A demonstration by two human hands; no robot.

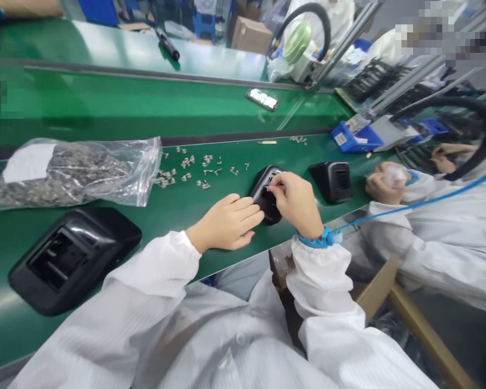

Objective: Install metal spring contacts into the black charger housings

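A black plastic housing (pixel 272 212) lies between my hands on the green work surface. My left hand (pixel 229 220) is stretched out flat, its fingertips against the near left side of the housing. Over the housing, my right hand (pixel 294 197) is closed in a pinch. A small metal clip (pixel 268 188) shows at its fingertips; its exact shape is too small to make out. A blue strap (pixel 318 239) circles my right wrist. To the left of the housing, several loose metal clips (pixel 188 162) are scattered near an open-ended clear bag (pixel 93 170) full of similar pieces.
Another black housing (pixel 75 259) sits at the left, and one more (pixel 332 181) at the right. Farther back are a blue bin (pixel 356 138), a white-faced device (pixel 262 99) and a black screwdriver-like tool (pixel 168 44). A co-worker's hands (pixel 386 182) hold something clear at right.
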